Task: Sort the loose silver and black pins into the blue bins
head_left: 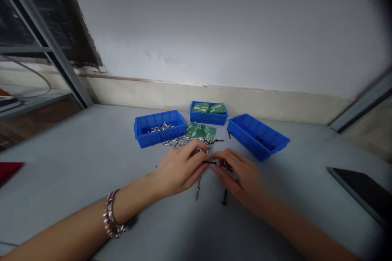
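My left hand (182, 167) is closed, pinching a dark screw (210, 162) between thumb and fingertips, its head pointing right. My right hand (240, 173) is curled with thumb and index finger close to the screw's head; something small and dark shows between its fingers, too blurred to name. Just beyond both hands lies a pile of silver screw-like fasteners (183, 140). One silver fastener (197, 191) lies on the table below the fingertips, and another dark screw (224, 197) lies under my right hand.
At the left, a blue bin (161, 135) holds silver fasteners. A rear blue bin (208, 118) holds green packets; another green packet (200, 130) lies before it. The right blue bin (259, 132) holds dark pieces. A dark flat device (361, 191) lies far right, a red object (9, 170) far left.
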Demonstrator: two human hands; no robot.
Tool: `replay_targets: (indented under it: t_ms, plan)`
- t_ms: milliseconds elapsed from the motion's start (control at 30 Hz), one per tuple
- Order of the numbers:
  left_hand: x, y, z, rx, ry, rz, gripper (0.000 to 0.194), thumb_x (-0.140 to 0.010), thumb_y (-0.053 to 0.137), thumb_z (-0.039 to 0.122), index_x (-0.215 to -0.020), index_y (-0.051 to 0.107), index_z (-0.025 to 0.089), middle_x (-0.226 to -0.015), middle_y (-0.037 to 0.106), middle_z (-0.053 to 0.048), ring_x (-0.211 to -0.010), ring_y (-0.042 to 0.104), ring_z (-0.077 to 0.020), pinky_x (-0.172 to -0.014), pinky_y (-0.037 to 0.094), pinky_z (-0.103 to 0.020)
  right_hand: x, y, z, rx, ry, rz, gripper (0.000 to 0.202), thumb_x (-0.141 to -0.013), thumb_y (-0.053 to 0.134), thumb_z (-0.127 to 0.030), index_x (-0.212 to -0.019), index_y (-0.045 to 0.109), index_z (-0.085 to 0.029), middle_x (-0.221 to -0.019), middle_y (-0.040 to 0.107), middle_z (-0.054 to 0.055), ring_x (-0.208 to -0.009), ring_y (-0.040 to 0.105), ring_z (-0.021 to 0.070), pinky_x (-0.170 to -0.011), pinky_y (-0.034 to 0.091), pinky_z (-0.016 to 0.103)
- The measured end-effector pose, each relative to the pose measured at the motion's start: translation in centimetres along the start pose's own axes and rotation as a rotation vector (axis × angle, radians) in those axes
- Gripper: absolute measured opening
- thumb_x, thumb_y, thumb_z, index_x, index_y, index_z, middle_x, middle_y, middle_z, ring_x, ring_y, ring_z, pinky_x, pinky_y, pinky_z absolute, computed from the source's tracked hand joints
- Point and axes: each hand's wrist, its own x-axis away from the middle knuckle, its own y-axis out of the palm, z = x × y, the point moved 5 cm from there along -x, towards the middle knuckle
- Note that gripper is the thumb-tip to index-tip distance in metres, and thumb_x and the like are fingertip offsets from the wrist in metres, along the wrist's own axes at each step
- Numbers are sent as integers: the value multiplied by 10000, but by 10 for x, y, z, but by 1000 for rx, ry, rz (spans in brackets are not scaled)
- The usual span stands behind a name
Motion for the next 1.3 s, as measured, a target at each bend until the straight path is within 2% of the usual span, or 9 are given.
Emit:
replay_targets:
  t_ms: [467, 567, 667, 800, 900, 1000, 1100, 1300]
  plan:
    - [1, 0, 0, 24, -34, -24, 191, -896, 366, 239, -1019, 480, 149, -1017, 473, -96, -849, 510, -190, -690, 482, -326, 0, -2, -1, 31, -72, 60, 119, -872, 460, -245, -904, 565, -197, -809, 579, 31, -740, 557, 152, -647, 451, 274]
    - [0, 1, -1, 31, -46, -34, 196, -891, 371, 245, -1031, 469, 148, -1025, 470, -102, -867, 507, -196, -710, 481, -335, -1, -15, -2, 226, -107, 183, 126, -866, 467, -241, -866, 579, -184, -757, 585, 37, -723, 552, 166, -663, 441, 294]
    - [-1, 3, -2, 13, -62, -54, 198, -895, 349, 241, -1017, 474, 148, -1016, 477, -101, -856, 513, -197, -702, 481, -338, -4, -37, 1, 546, -99, 317, 169, -854, 477, -260, -824, 609, -158, -724, 589, 60, -719, 549, 193, -661, 420, 321]
    - [0, 11, -7, -67, -104, -172, 209, -899, 340, 266, -1009, 477, 152, -996, 486, -94, -819, 520, -196, -652, 477, -321, -6, -65, 22, 867, 109, 362, 258, -860, 421, -307, -803, 632, -169, -742, 578, 71, -696, 521, 207, -590, 373, 315]
    - [2, 17, -9, -121, -110, -266, 208, -894, 354, 283, -1003, 483, 162, -977, 493, -81, -722, 523, -170, -602, 464, -297, -4, -77, 37, 979, 211, 376, 249, -846, 427, -314, -814, 630, -173, -762, 581, 78, -697, 506, 211, -549, 330, 302]
    - [3, 21, -9, -171, -115, -328, 187, -878, 389, 266, -994, 496, 167, -943, 503, -70, -668, 521, -158, -568, 447, -282, 0, -78, 53, 1029, 348, 257, 233, -839, 428, -304, -791, 619, -180, -723, 575, 84, -673, 503, 221, -515, 277, 298]
    - [3, 22, -10, -201, -108, -345, 154, -864, 413, 238, -958, 514, 169, -899, 513, -61, -640, 521, -157, -530, 423, -269, 4, -74, 63, 1028, 389, 128, 208, -831, 434, -305, -777, 605, -199, -675, 570, 82, -628, 503, 229, -475, 226, 288]
    - [4, 24, -11, -219, -106, -347, 130, -862, 421, 207, -929, 526, 169, -872, 529, -53, -608, 521, -146, -507, 398, -257, 6, -69, 64, 1064, 412, 93, 218, -837, 411, -268, -726, 589, -208, -651, 591, 84, -590, 533, 232, -451, 234, 292]
